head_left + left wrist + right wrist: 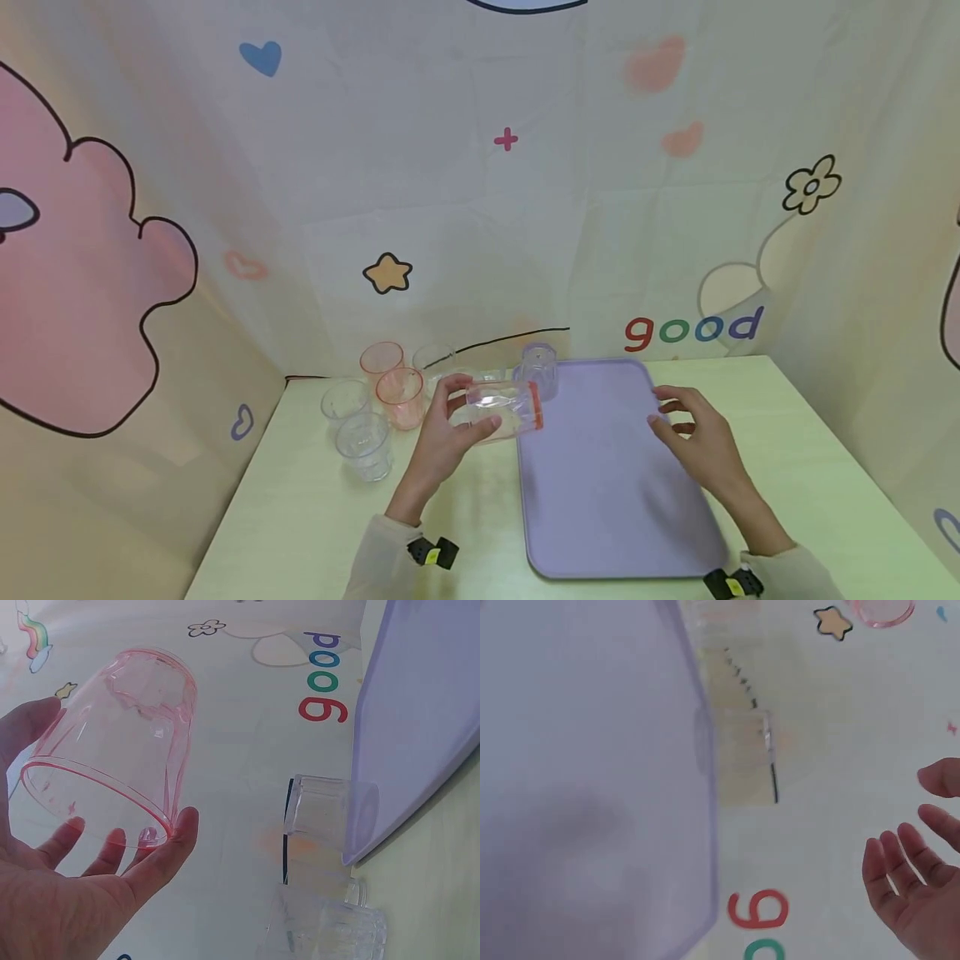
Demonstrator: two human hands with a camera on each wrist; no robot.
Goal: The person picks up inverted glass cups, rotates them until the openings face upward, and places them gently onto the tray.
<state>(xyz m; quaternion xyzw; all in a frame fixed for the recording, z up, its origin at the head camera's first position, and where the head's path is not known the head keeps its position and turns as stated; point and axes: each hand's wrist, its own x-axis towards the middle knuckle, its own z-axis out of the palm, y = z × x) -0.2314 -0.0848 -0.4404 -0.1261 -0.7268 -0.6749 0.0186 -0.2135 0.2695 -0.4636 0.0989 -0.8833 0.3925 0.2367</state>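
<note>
The bright letters "good" [693,329] curve across the fabric backdrop [450,175]. My left hand [444,437] grips a see-through, pink-tinted, tapered tumbler [504,402], tipped sideways above the table [277,525] near the smooth lilac tray's [600,492] left edge. My right hand's [697,446] fingers bend loosely, thumb apart, by its right edge.

The pale table [787,437] bears a lavender tray [615,483] and several transparent cups [365,450].
</note>
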